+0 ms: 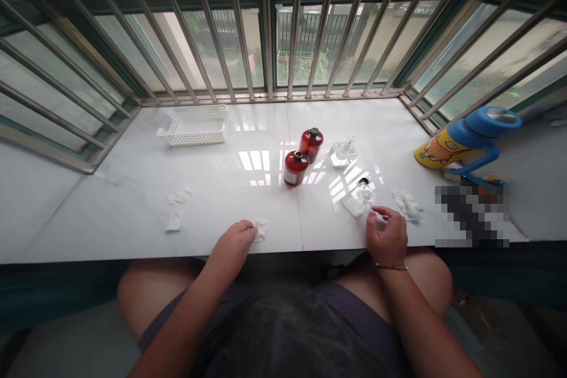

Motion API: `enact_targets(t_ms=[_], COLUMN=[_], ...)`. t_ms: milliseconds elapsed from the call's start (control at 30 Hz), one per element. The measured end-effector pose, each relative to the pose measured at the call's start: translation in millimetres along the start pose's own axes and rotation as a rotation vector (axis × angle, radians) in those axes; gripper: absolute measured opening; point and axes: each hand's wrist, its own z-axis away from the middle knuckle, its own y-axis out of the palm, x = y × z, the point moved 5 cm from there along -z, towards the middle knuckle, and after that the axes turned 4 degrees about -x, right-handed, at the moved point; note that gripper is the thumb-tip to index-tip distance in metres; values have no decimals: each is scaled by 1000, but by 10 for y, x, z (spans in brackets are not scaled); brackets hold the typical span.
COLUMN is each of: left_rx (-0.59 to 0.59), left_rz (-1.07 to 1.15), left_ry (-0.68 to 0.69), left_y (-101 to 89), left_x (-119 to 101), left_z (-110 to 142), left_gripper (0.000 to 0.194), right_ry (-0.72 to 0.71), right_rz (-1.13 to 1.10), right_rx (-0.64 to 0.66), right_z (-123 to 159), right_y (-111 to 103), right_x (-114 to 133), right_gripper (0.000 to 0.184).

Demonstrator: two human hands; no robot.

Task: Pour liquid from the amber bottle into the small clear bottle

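Note:
My left hand (pixel 237 240) rests at the table's front edge, its fingers closed on the edge of a crumpled white tissue (pixel 261 230). Loosely curled, my right hand (pixel 388 231) has thumb and index finger a little apart, with their tips beside the near corner of a clear glass bottle (pixel 359 198). Something small and black (pixel 364 181) shows at that bottle's far end. Behind it stands a second clear glass bottle (pixel 343 154). Two brown-red bottles are close together: the nearer one (pixel 295 170) bears a white label and looks uncapped, the farther one (pixel 311 143) has a dark top.
A white perforated basket (pixel 195 137) sits at the back left. White tissue pieces (pixel 179 195) lie at left, and more crumpled tissue (pixel 407 205) at right. A blue and yellow flask (pixel 460 140) stands by the right wall. Metal bars (pixel 266 41) line the window behind the white table.

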Motion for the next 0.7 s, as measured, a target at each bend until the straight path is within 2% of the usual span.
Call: enact_targets(t_ms=[200,367,533,700], left_rx=[10,-97,-212,-196], left_rz=[41,79,80,82], left_ry=[-27,44,87,89], left_y=[56,122,240,307], left_x=[-112,-250,-384,-486], left_z=[-46,-92,-104,-112], left_gripper=[26,17,22,23], right_ry=[38,47,55,57], right_rz=[3,-2,-5,-4], right_rx=[11,5,3,-1], right_z=[14,23,23,23], right_y=[15,16,16,16], right_x=[-29,-33,-35,-36], right_gripper=[34,33,33,32])
